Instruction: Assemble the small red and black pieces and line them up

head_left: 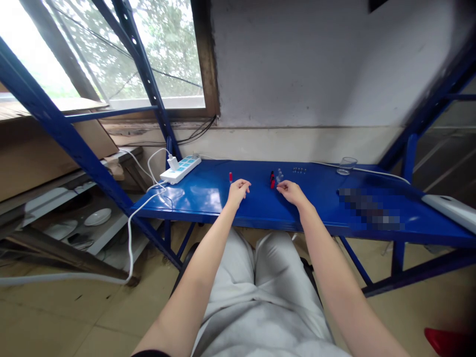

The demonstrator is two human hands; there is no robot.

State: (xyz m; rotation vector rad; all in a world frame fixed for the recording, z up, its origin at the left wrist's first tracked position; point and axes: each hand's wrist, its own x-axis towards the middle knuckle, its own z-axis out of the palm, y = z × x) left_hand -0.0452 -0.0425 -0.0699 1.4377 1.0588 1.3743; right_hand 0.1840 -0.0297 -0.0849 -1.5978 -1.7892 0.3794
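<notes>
My left hand (pixel 239 191) is over the front of the blue table, its fingers curled together; what they hold, if anything, is too small to make out. Just behind it a small tube with a red top (pixel 230 176) stands upright. My right hand (pixel 292 192) has its thumb and fingers pinched beside a group of small clear pieces (pixel 279 175); its fingertips hide whatever is between them. Left of those pieces, small red and black pieces (pixel 272 182) sit close together. Farther back, several tiny pieces (pixel 299 170) form a row.
A white power strip (pixel 181 169) with a plugged-in charger lies at the table's left end, its cable hanging down. A clear glass (pixel 346 166) stands at the back right. A blurred dark object (pixel 366 208) lies at right. Blue frame posts (pixel 409 158) rise at both ends.
</notes>
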